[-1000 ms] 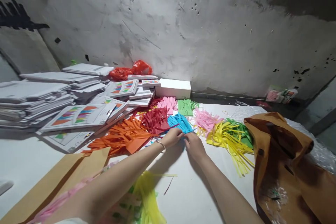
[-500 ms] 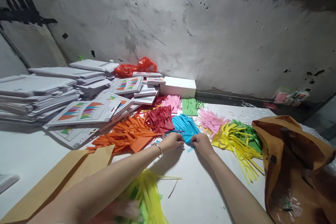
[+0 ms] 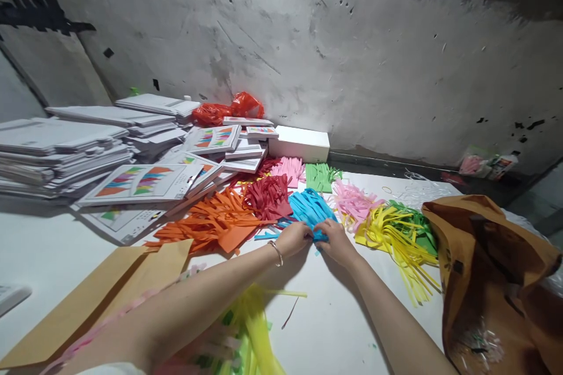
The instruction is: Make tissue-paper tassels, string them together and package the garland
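Observation:
A blue fringed paper tassel [image 3: 312,206] lies on the white table with its strips pointing away from me. My left hand [image 3: 297,239], a bracelet at its wrist, pinches the near edge of the tassel. From the other side, my right hand [image 3: 335,240] has its fingers closed on the same edge, close to the left fingertips. Dark red fringe [image 3: 267,198] and orange fringe [image 3: 215,221] lie to the left. Pink fringe [image 3: 355,199], yellow fringe [image 3: 389,228] and green fringe [image 3: 411,225] spread to the right.
Printed boxes [image 3: 141,184] and stacked white cartons [image 3: 57,146] crowd the left. A white box [image 3: 299,143], pink tassels [image 3: 288,170] and green tassels [image 3: 319,177] stand behind. A brown bag [image 3: 461,246] is at right. Brown paper [image 3: 132,281] and yellow strips [image 3: 255,328] lie near my left arm.
My hands have come closer together at the blue tassel's near edge. My right fingers now reach further over it. The strips by my left forearm have shifted.

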A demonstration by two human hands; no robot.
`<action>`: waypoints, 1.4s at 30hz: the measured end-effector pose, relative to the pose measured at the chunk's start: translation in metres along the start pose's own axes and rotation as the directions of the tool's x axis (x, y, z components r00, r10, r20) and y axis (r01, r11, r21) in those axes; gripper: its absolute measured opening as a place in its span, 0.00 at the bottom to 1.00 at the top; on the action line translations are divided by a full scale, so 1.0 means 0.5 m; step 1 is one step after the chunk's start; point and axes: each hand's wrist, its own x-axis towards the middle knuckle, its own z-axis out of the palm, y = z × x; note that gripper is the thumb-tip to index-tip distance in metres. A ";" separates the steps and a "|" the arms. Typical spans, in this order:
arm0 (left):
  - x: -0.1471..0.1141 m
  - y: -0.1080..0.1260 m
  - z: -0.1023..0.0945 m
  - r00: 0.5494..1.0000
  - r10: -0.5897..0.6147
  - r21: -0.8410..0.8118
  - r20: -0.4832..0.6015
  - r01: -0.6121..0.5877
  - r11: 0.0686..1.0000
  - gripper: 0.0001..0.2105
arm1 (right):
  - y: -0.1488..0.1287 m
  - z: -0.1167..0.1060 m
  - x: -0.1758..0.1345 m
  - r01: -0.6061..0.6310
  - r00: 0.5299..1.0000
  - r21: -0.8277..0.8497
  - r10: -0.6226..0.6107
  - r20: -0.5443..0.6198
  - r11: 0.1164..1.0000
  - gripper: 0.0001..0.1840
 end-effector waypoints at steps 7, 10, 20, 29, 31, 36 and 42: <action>-0.008 0.006 -0.001 1.000 0.000 -0.002 -0.027 0.000 1.000 0.11 | -0.030 -0.021 -0.002 0.031 0.999 -0.237 -0.022 0.040 0.971 0.09; -0.010 0.008 -0.002 0.999 0.002 -0.015 -0.033 -0.003 1.000 0.11 | -0.042 -0.027 -0.004 0.040 0.998 -0.320 -0.024 0.054 0.947 0.10; 0.008 -0.008 -0.004 0.999 -0.002 -0.067 -0.054 -0.002 0.998 0.11 | -0.024 -0.003 0.004 0.117 0.993 -0.365 -0.110 0.041 0.924 0.05; 0.002 -0.005 -0.006 0.995 0.029 -0.043 -0.095 -0.034 0.999 0.09 | 0.011 0.010 0.010 0.029 0.991 -0.248 -0.060 -0.119 0.968 0.09; 0.000 -0.002 -0.006 0.994 0.036 -0.032 -0.104 -0.039 0.999 0.09 | 0.020 0.018 0.010 0.007 0.988 -0.229 -0.043 -0.151 0.973 0.10; 0.000 0.004 -0.001 0.991 0.047 -0.007 -0.126 -0.048 0.999 0.09 | 0.034 0.033 0.005 -0.001 0.982 -0.192 -0.035 -0.184 0.981 0.11; 0.002 0.009 0.009 0.990 0.031 0.016 -0.137 -0.029 0.999 0.10 | 0.023 0.026 -0.008 -0.011 0.985 -0.177 -0.019 -0.170 0.984 0.11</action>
